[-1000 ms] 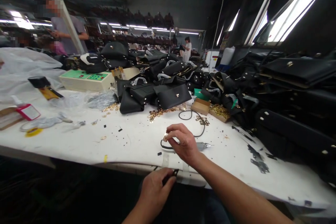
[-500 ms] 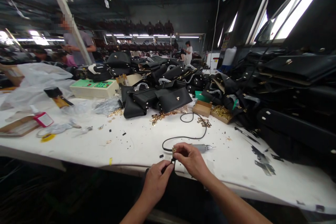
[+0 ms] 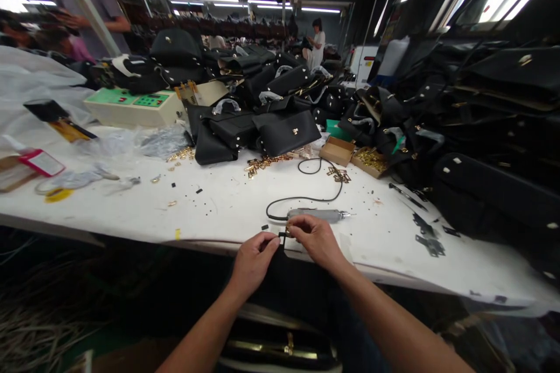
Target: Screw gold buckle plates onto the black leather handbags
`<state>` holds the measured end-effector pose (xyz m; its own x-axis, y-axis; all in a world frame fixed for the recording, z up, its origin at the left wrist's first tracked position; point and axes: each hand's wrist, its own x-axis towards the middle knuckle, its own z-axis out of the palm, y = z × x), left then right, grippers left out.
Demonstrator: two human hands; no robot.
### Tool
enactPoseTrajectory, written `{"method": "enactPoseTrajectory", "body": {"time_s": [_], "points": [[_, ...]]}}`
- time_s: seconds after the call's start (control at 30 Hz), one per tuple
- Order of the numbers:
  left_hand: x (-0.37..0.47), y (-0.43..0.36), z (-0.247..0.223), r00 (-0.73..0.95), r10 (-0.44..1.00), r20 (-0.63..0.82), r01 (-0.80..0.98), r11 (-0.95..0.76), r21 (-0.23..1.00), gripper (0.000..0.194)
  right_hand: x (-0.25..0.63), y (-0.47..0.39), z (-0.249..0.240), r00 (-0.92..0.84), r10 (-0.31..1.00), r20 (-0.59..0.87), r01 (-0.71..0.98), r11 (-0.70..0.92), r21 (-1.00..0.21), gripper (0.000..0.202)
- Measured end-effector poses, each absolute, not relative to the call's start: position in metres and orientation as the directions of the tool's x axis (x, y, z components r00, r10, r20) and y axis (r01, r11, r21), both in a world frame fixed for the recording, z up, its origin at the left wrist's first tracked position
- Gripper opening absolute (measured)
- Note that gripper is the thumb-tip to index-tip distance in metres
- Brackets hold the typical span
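Note:
My left hand (image 3: 256,256) pinches the end of a narrow black strap (image 3: 282,239) at the table's front edge. Fingertips of my right hand (image 3: 315,239) close on a small gold-coloured metal piece (image 3: 287,228), right beside the strap end. Below both hands hangs dark material of a black bag (image 3: 293,291), with a gold zipper (image 3: 280,349) showing lower down. Just behind my right hand a grey electric screwdriver (image 3: 315,215) lies on the table, its tip toward the right.
Black bags (image 3: 289,131) are heaped across the back of the white table (image 3: 236,204). Gold fittings lie loose and in a cardboard box (image 3: 370,160). A cable (image 3: 306,198) loops behind the screwdriver. Black metal plates (image 3: 431,239) lie right; people stand further back.
The view has tilted down, so the zipper below now shows. Both hands remain together at the strap end, and more of the screwdriver is visible behind my right hand.

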<state>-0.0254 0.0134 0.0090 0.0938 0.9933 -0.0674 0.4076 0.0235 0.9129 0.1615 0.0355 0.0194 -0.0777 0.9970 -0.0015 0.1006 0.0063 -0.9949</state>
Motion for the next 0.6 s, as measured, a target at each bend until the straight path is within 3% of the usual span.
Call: {"method": "enactPoseTrajectory", "body": {"time_s": [0.17, 0.43, 0.6], "points": [[-0.0256, 0.0139, 0.0084, 0.106, 0.992, -0.065, 0.393, 0.018, 0.919, 0.03, 0.1603, 0.0311, 0.0245, -0.169, 0.985, -0.038, 0.176, -0.008, -0.984, 0.016], [-0.0266, 0.0128, 0.0082, 0.114, 0.991, -0.064, 0.388, 0.015, 0.922, 0.031, 0.16, 0.03, 0.0278, -0.244, 0.958, -0.148, 0.078, -0.132, -0.988, 0.021], [-0.0262, 0.0135, 0.0048, 0.102, 0.993, -0.068, 0.389, 0.023, 0.921, 0.029, 0.1614, 0.0293, 0.0246, -0.261, 0.959, -0.111, 0.136, -0.078, -0.988, 0.022]]}}
